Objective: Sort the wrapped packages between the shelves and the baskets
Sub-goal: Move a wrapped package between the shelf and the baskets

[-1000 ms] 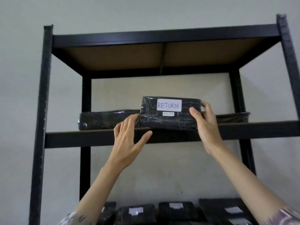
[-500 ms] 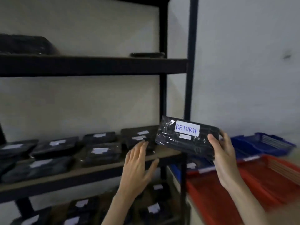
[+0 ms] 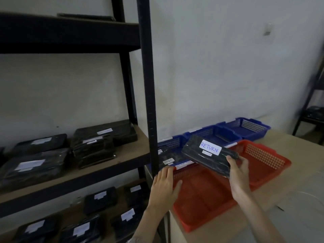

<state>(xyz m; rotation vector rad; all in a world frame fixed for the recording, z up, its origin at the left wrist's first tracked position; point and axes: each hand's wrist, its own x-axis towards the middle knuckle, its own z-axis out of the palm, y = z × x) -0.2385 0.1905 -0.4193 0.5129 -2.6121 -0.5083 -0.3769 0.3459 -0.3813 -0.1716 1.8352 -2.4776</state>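
Right hand had a grip on the near end of a black-wrapped package, fingers curled around it and thumb on top, so the package hung tilted in the air over the near red basket. Its white label faced up and read "RETURN" in blue marker. Left hand held nothing: flat, fingers spread loose, just above that basket's left rim, next to the black shelf post.

Another red basket sat to the right, and a row of blue baskets ran along the far side against the white wall; the leftmost one looked like it had a dark package in it. All the baskets sat on a light wooden table.

Off to the left, the shelving unit had loads more wrapped packages with little white labels, stacked on the middle shelf and on the one below. Too blurry to read those labels tbh.
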